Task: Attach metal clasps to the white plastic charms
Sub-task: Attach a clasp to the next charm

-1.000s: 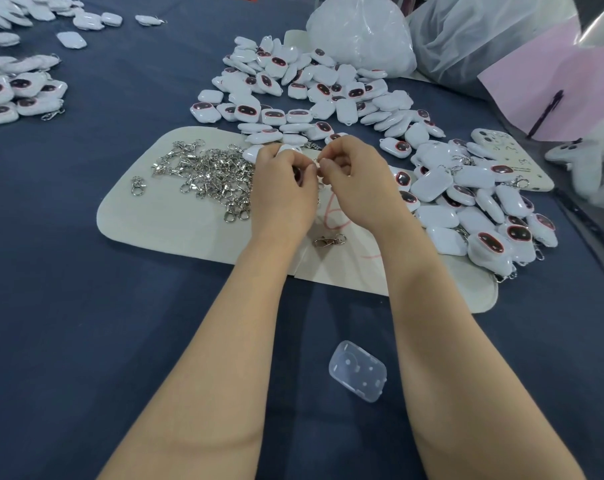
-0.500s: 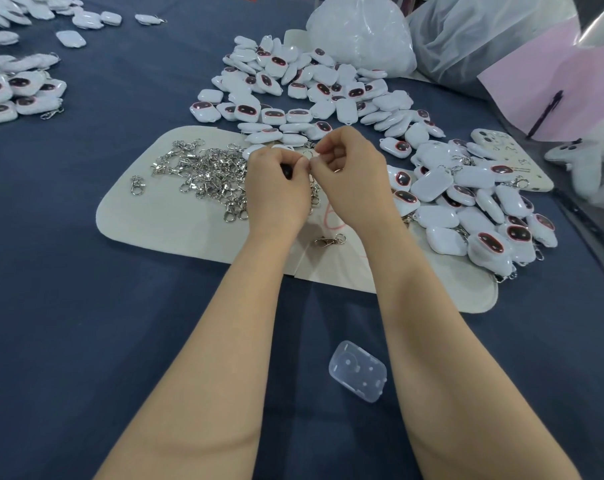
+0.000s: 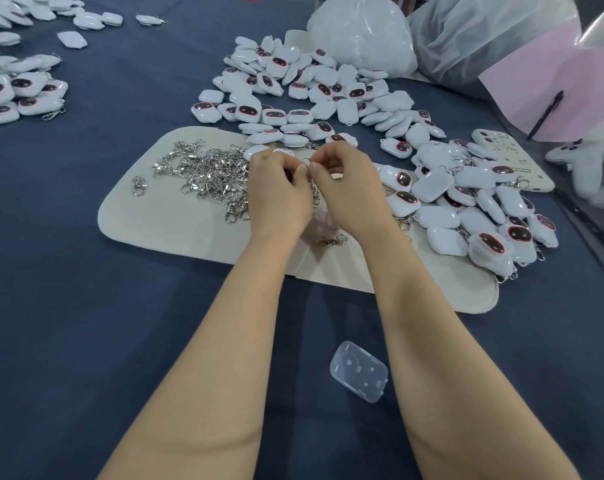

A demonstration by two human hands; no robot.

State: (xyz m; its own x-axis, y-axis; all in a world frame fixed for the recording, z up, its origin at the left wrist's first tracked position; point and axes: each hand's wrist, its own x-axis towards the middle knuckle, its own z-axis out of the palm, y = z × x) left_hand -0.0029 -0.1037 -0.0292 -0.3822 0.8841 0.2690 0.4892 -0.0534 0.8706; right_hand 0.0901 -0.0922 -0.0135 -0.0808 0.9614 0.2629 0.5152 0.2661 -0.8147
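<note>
Where the blue cloth (image 3: 86, 271) bears a cream mat (image 3: 162, 223), white charms (image 3: 328, 88) lie heaped along its far and right edges; metal clasps (image 3: 210, 174) are piled at its left. The left hand (image 3: 279, 199) and right hand (image 3: 349, 195) meet above the middle, both curled, fingertips pinching one small clasp ring (image 3: 304, 163) between them.

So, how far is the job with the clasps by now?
Done: many charms in the right-hand pile already carry clasps. In hand: the left hand and the right hand pinch one clasp ring between their fingertips. Left: a heap of loose clasps lies on the mat, and in the far pile most charms show no clasp.
</note>
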